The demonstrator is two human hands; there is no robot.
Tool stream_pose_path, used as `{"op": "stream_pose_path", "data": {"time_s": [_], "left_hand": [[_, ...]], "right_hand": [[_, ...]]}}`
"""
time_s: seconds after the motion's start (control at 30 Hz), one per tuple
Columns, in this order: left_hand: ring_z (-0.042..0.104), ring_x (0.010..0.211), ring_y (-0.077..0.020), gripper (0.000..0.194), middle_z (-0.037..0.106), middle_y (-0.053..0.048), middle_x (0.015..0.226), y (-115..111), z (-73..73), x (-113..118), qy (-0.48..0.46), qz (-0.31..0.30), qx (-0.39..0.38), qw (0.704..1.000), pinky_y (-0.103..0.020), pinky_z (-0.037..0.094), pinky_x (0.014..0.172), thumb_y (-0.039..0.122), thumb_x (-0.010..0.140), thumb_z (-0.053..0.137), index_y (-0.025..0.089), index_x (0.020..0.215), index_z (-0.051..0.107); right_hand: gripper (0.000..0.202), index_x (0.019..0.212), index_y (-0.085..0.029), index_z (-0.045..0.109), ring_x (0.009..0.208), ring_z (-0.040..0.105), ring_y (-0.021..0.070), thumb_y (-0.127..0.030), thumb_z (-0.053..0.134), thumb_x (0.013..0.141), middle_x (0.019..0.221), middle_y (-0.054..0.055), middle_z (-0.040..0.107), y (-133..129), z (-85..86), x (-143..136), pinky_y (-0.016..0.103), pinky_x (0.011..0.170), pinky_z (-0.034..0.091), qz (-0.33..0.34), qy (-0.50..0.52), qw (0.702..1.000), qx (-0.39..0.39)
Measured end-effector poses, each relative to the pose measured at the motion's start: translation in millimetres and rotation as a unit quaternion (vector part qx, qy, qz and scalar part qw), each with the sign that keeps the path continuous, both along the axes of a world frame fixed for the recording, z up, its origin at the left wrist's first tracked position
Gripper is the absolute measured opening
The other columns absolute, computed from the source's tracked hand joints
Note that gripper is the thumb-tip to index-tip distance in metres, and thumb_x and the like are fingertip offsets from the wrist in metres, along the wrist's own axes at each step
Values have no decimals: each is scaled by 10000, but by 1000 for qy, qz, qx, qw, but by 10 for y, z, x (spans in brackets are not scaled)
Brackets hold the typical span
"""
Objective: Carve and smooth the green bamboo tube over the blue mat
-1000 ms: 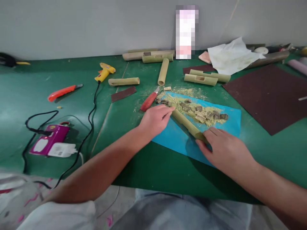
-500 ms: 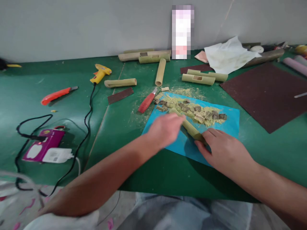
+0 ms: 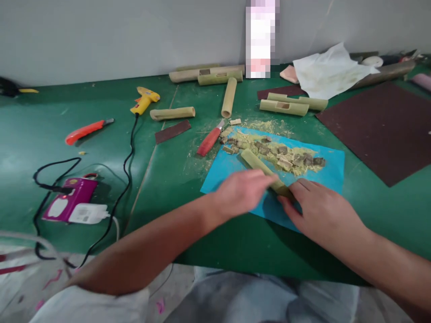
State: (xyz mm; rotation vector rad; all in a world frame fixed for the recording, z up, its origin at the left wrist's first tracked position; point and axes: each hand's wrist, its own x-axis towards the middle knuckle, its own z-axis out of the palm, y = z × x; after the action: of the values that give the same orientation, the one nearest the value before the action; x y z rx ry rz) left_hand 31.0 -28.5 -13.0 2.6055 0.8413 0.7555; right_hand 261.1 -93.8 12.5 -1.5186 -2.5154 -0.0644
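Note:
A green bamboo tube [image 3: 257, 164] lies slantwise over a blue sheet [image 3: 220, 169]. Around its near right end the fingers of my right hand [image 3: 318, 202] are wrapped. My left hand [image 3: 245, 188] is closed at the tube's middle, slightly blurred; whatever it pinches is too small or hidden to name. Bamboo chips and shavings [image 3: 286, 157] are heaped on the sheet behind the tube. A red-handled blade [image 3: 209, 141] rests at the sheet's upper left corner.
Cut bamboo tubes [image 3: 284, 107] lie further back, beside a white cloth [image 3: 332, 72]. Dark brown sheet [image 3: 380, 130] at right. Yellow glue gun [image 3: 144, 101], orange cutter [image 3: 85, 131] and purple power strip [image 3: 72, 197] with cables on the left. A blurred-out upright object [image 3: 260, 40] stands behind.
My left hand has slid along the tube toward my right hand, uncovering more of the tube's far end. My right hand keeps its hold. The whole view has shifted slightly.

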Motion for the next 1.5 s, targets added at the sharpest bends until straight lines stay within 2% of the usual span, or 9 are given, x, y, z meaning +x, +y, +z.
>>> {"op": "stream_pose_path", "data": {"time_s": [0.1,0.27,0.43,0.6,0.8,0.93,1.23,1.4,1.5], "left_hand": [[701,785,-154,306,738,-68,868,30,5,-37,-34,107,46,993,-250,593,719,206,1092,468,113,1178,746],[666,717,-156,391,715,-53,823,-25,29,-8,45,-28,46,998,-249,567,635,185,1107,357,119,1263,709],[652,722,-149,329,696,-55,813,93,35,-109,-1,119,75,990,-257,573,682,213,1099,437,137,1175,748],[679,746,-153,384,720,-53,835,-67,25,-12,40,-35,27,998,-241,577,666,197,1109,371,135,1299,699],[714,800,-163,281,745,-77,875,307,-28,-272,-34,113,65,991,-267,599,761,207,1065,533,124,1196,767],[723,829,-168,287,752,-77,886,397,-34,-325,-33,113,65,991,-279,607,787,209,1063,534,137,1206,772],[725,813,-162,266,773,-78,909,376,9,-288,-61,120,41,990,-267,600,773,203,1043,571,136,1190,782],[704,749,-140,272,751,-56,846,247,1,-162,-67,65,10,996,-238,578,706,189,1060,550,133,1199,777],[696,746,-142,276,743,-61,834,261,1,-146,-65,69,28,995,-241,578,707,177,1061,542,122,1185,782]], "right_hand": [[269,779,-203,610,644,615,192,-310,527,1012,727,53,636,1,10,-9,316,559,369,-5,-3,1000,-3],[228,807,-206,627,658,613,199,-256,506,993,728,54,638,2,29,-18,316,569,367,5,-6,1000,-14],[248,783,-198,624,646,601,199,-292,535,995,724,62,626,0,39,-43,321,556,355,-5,-9,1000,-5],[267,780,-204,635,659,600,200,-264,500,1003,704,57,619,1,40,-43,322,570,351,6,-8,1000,1],[245,798,-201,627,652,604,200,-342,567,989,739,60,628,-27,65,-32,321,567,371,-2,-19,999,27],[171,899,-179,653,725,634,220,-309,576,979,830,83,674,-23,65,-18,322,597,411,11,-7,999,34],[210,812,-194,651,642,590,172,-265,532,970,729,35,643,-22,43,-6,314,530,328,-9,43,999,9],[237,777,-191,629,684,615,176,-258,531,982,729,33,618,6,37,-8,311,556,350,9,42,999,18],[238,777,-197,629,681,617,176,-248,519,982,721,30,622,11,39,-12,308,547,343,9,44,999,22]]}}
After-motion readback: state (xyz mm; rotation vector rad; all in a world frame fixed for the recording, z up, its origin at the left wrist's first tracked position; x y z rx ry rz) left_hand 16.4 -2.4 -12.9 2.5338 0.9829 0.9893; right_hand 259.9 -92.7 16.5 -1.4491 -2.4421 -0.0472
